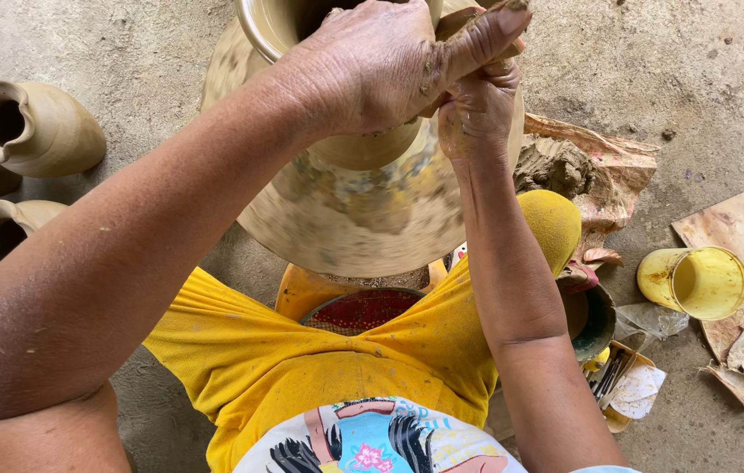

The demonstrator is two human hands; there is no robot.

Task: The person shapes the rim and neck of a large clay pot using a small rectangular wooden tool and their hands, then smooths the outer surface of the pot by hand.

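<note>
Clay pot [363, 201] sat on blurred, spinning wheel btw. the knees; left hand [372, 70] cupped its neck, right hand [477, 109] pinched the rim w/ fingers, steadying wet wall. Finished pots [30, 127] lay on floor at left.

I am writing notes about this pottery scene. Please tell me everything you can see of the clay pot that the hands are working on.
The clay pot is tan, wet-looking and glossy, with a wide rounded body narrowing to a neck and a flared rim at the top edge of the picture. Its surface is motion-blurred, so it appears to be spinning. It stands upright before the person. The left hand lies over the rim and neck; the right hand, smeared with clay, presses against the neck beside it. The base is hidden.
</note>
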